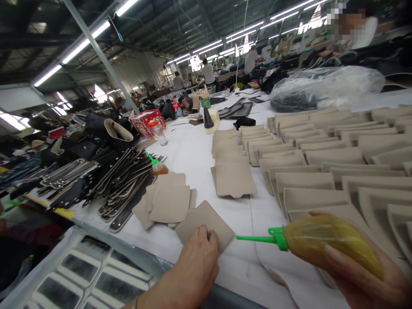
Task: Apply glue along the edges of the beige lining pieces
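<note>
My left hand has its fingers curled over a beige square piece on the white table covering, closed on its near edge. In my right hand is a squeeze bottle of yellowish liquid, held on its side. The bottle's long green nozzle points left, its tip close to the right corner of the beige piece. A loose stack of beige pieces lies just beyond my left hand. More beige pieces overlap farther up the table.
Overlapping rows of beige pieces fill the right side. Black straps are piled at left, beside a smaller green-capped bottle. Farther back are a red box, a clear plastic bag and several people.
</note>
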`<state>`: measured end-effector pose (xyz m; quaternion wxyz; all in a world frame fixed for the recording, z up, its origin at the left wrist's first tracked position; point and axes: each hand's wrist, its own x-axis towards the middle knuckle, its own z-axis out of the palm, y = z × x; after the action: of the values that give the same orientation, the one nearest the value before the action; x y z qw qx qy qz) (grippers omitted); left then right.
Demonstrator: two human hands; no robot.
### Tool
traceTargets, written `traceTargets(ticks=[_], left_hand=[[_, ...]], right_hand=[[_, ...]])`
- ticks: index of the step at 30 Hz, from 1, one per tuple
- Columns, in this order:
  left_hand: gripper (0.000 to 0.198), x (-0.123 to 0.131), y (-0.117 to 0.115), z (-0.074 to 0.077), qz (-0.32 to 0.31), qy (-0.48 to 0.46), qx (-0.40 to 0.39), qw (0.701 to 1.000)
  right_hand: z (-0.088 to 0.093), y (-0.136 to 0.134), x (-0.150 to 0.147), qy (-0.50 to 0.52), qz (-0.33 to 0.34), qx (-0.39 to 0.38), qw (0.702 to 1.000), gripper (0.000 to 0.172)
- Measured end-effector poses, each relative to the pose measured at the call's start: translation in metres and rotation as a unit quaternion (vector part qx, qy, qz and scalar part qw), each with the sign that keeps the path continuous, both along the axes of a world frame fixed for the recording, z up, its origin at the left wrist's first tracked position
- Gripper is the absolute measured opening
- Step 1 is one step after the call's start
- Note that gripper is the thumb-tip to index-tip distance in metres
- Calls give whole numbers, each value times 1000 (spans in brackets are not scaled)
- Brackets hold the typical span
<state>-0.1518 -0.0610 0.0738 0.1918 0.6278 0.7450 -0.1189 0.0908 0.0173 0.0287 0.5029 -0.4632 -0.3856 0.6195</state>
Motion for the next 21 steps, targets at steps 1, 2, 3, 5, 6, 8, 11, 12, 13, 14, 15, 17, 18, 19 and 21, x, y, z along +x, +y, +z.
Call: traceTargets(ticks=[1, 2, 3, 5, 6, 8, 11, 12, 13, 14, 15, 17, 18, 19, 21], left_hand=[[35, 1, 0, 0, -3, 2, 1, 1000], [35, 3, 0, 0, -6, 5, 4, 1000], [35, 4, 0, -1, -9, 8, 8, 1000], [35, 6, 1, -4, -13, 16, 19, 1000], [35, 7, 2, -5, -15, 20, 25, 999], [34, 8, 5, -5, -17, 26, 28, 999], [36, 4, 14, -3, -20, 37, 19, 999], [35, 1, 18, -2, -24, 34, 19, 999], [33, -2, 22, -1, -28, 28, 23, 999], [32, -6, 25, -1, -32, 19, 33, 999], [34, -10, 28, -1, -34, 10, 46, 998], [41, -16, 32, -3, -34, -8, 76, 996], [44, -18, 33, -5, -33, -19, 91, 995], [45, -19, 34, -8, -33, -34, 103, 994], [43, -22, 34, -13, -30, -72, 128, 989]], right_hand=[[0, 0, 0, -2, 4, 0, 1000, 72], [0, 0, 1, -2, 11, -2, 1000, 71], [1, 0, 0, -1, 14, -1, 1000, 70], [3, 0, -1, -1, 13, 2, 1000, 69], [5, 0, -1, -3, 11, 8, 1000, 69], [8, 0, -2, -8, 15, 19, 1000, 69], [9, 2, -2, -23, 17, 53, 998, 67], [9, 3, -2, -33, 15, 69, 997, 66], [8, 5, -1, -45, 15, 85, 995, 67], [7, 6, -1, -59, 23, 102, 993, 67], [7, 8, -2, -76, 32, 117, 990, 68], [9, 12, -5, -123, 54, 158, 978, 67], [10, 14, -7, -150, 61, 185, 969, 65], [13, 15, -11, -181, 62, 213, 958, 63], [18, 16, -20, -230, 55, 258, 937, 59]])
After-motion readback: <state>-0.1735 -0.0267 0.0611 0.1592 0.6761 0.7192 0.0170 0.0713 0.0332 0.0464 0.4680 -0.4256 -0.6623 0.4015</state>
